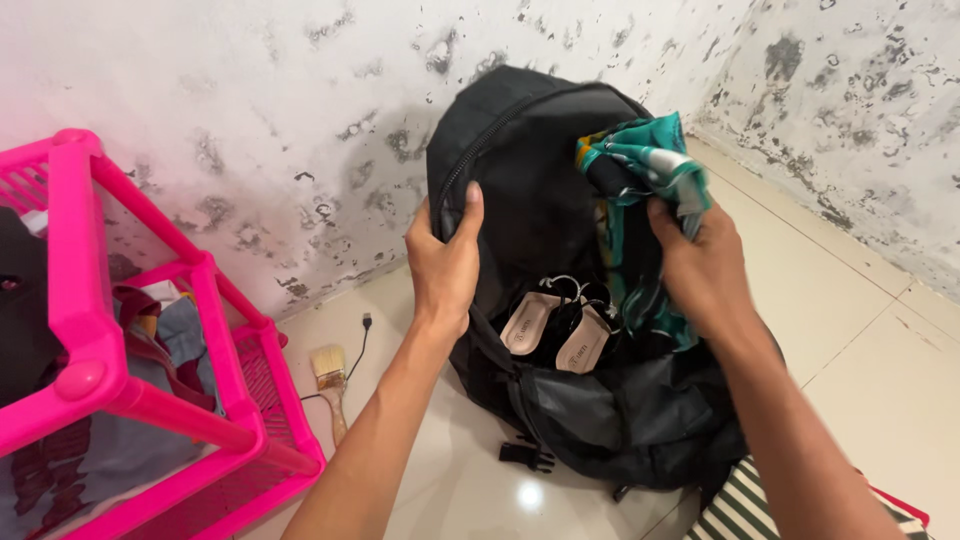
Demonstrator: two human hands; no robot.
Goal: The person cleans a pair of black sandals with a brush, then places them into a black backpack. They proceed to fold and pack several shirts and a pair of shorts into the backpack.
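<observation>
A black backpack [540,160] stands open on the tiled floor against the stained wall. My left hand [445,262] grips the left edge of its opening, holding it apart. My right hand [700,265] is closed on a teal patterned cloth [645,165] at the right side of the opening, with part of the cloth hanging down inside the bag. A pair of sandals with pale insoles and black straps [560,330] lies inside the backpack, between my two hands.
A pink plastic rack [130,390] with folded clothes stands at the left. A paintbrush [330,375] and a black cable [358,345] lie on the floor beside it. A striped cloth [745,510] lies at the bottom right. The walls meet in a corner behind the bag.
</observation>
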